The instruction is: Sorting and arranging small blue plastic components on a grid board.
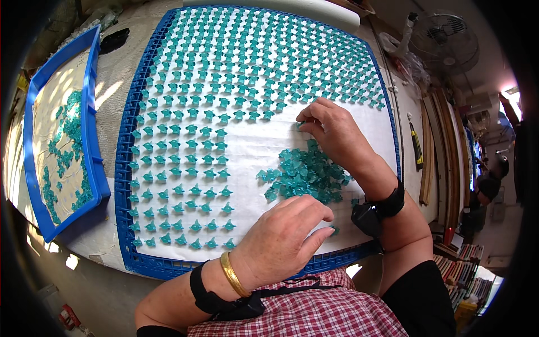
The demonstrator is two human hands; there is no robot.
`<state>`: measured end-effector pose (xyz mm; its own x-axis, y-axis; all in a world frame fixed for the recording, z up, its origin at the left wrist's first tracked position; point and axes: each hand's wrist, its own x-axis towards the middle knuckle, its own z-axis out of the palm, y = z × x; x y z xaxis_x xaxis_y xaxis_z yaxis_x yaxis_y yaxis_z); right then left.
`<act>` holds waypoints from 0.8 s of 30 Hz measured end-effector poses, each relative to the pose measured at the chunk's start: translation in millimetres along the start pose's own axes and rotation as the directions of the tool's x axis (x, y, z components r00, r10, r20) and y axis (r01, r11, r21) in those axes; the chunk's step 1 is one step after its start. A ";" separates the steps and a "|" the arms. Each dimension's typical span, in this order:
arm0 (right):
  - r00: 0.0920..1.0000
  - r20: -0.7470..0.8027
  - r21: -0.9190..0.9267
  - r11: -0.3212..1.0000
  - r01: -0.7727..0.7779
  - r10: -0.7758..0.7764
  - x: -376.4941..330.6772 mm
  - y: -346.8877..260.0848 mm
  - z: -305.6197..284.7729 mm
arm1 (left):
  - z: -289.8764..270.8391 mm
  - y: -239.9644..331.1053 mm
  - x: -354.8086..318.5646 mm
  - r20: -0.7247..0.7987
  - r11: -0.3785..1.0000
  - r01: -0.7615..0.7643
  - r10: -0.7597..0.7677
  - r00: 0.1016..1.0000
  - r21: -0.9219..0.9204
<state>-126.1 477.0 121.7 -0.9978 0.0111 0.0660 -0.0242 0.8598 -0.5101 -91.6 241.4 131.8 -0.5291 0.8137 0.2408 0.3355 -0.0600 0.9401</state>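
My right hand (337, 132) is over the white sheet, thumb and index finger pinched. A bit of teal shows at their tips, partly hidden: a small translucent teal piece. Just below it lies a loose pile of such teal pieces (306, 171), jumbled together. My left hand (286, 233) hovers at the near side of the pile, thumb apart from its bent fingers. A single teal piece (335, 230) is by its thumb tip. Winged teal pieces (191, 115) stand in neat rows across the left and far parts of the white sheet (247, 160).
A blue grid tray (124, 185) carries the sheet. Left of it, a blue bin (90, 129) contains more teal pieces. A yellow-and-black cutter (416, 146) lies at the right beside wooden strips (428, 157). A fan (446, 42) and another person (489, 185) are farther right.
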 end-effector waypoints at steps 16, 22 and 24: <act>0.998 -0.053 0.085 0.995 0.048 -0.044 17.6 -11.8 11.6 | 0.9 -2.5 -0.7 -0.011 1.000 -0.026 0.026 1.000 -0.001; 0.997 -0.042 0.050 0.996 0.070 -0.068 23.4 -9.9 19.6 | 0.9 -1.2 -1.5 -0.001 1.000 -0.004 0.004 1.000 -0.006; 0.995 -0.052 0.028 0.996 0.088 -0.086 24.0 -7.4 23.9 | 1.5 -2.1 -1.5 -0.005 1.000 -0.010 0.010 1.000 -0.009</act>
<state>-151.4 458.7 106.6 -0.9873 -0.0364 0.1545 -0.1133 0.8430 -0.5258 -90.3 241.2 129.2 -0.5297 0.8101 0.2514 0.3340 -0.0732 0.9397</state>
